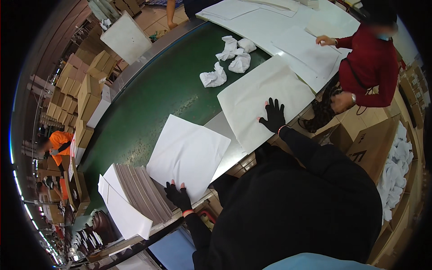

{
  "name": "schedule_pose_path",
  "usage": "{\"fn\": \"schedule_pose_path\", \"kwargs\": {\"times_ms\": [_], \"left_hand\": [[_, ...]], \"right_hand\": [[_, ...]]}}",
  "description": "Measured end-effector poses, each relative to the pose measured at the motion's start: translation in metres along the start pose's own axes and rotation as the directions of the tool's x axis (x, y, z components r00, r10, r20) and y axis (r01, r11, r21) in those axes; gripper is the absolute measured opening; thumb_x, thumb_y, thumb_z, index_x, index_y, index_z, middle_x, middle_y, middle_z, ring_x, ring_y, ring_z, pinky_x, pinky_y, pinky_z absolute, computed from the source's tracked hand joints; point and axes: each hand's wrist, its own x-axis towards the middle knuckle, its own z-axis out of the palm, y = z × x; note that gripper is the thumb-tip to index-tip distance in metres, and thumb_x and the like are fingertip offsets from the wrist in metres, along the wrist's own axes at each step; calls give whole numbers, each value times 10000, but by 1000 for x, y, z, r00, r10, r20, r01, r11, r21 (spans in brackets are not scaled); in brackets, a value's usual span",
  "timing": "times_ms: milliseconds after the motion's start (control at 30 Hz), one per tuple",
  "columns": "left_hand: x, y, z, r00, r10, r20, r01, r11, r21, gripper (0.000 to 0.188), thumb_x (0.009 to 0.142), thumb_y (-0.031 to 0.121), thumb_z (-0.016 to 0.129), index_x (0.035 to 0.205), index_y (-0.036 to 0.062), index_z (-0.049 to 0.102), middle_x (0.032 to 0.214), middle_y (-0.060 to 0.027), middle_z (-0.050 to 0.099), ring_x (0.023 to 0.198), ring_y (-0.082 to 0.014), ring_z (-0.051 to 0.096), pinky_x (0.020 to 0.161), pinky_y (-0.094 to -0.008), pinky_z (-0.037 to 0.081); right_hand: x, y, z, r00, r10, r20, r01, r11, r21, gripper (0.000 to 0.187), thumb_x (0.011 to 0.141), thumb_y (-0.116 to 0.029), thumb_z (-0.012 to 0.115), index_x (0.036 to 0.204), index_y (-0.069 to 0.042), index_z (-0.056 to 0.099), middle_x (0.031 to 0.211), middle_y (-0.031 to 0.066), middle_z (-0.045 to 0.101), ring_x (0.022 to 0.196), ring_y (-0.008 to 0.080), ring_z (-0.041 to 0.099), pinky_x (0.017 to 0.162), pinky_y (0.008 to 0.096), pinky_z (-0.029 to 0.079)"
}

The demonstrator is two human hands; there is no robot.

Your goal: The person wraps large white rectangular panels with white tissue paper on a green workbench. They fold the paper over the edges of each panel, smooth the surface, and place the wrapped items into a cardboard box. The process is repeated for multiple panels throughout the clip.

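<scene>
Both my hands wear black gloves with some bare fingertips showing. My left hand [179,198] lies at the near edge of a white paper sheet [189,148], its fingers apart. That sheet is slightly creased and lies partly over the green belt. Spread flat, my right hand [273,118] presses on another large white sheet [252,99] at the right. Left of my left hand stands a thick stack of paper or thin board [141,191], with loose white sheets [123,209] leaning against its left side.
Several crumpled white paper wads [239,63] rest on the green conveyor belt [130,121]. A person in red [371,67] stands at a white table [270,33] on the right. Beside me is a cardboard box [373,144] near white crumpled paper [396,171]. Boxes [87,96] are piled across the belt.
</scene>
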Motion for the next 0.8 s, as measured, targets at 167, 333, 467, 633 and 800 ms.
{"fn": "schedule_pose_path", "kwargs": {"times_ms": [167, 333, 467, 633, 800], "left_hand": [[-9, -10, -6, 992, -13, -125, 22, 997, 72, 454, 898, 325, 593, 1293, 107, 550, 1409, -147, 449, 1346, -390, 318, 1110, -517, 215], [-1, -1, 10, 939, 4, -344, -48, 992, -119, 447, 821, 254, 673, 1247, 154, 581, 1335, -141, 500, 1231, -406, 422, 1044, -513, 322], [-14, -10, 23, 937, -57, -344, 27, 995, -91, 475, 834, 349, 646, 1267, 167, 573, 1418, -128, 437, 1303, -392, 375, 1089, -555, 263], [-18, 2, 6, 966, -170, -193, 166, 985, -37, 493, 893, 444, 538, 1330, 216, 520, 1464, -108, 381, 1372, -341, 288, 1126, -525, 203], [-15, -2, 6, 963, -212, -169, 216, 976, 5, 526, 882, 479, 534, 1346, 234, 501, 1479, -89, 367, 1389, -335, 258, 1134, -530, 160]], "right_hand": [[-3, -12, 29, 984, -56, -168, 55, 998, -10, 896, 831, -626, 542, 1436, -4, 317, 1503, 240, 264, 1391, 421, 231, 1103, 613, 145], [3, 41, 74, 985, -55, -162, 72, 992, 100, 855, 880, -559, 558, 1471, -25, 249, 1543, 194, 213, 1443, 349, 147, 1141, 542, 42], [5, 28, 56, 1000, -15, -27, 8, 974, -228, 808, 922, -648, 361, 1476, -67, 274, 1557, 156, 206, 1421, 388, 203, 1066, 646, 207], [13, 14, 37, 999, -17, 49, 30, 958, -286, 851, 913, -694, 285, 1475, -55, 264, 1540, 184, 229, 1392, 446, 230, 1042, 662, 233], [19, 5, 29, 992, 11, 126, 20, 969, -248, 866, 910, -700, 266, 1482, -51, 243, 1547, 180, 207, 1401, 440, 211, 1039, 663, 232]]}}
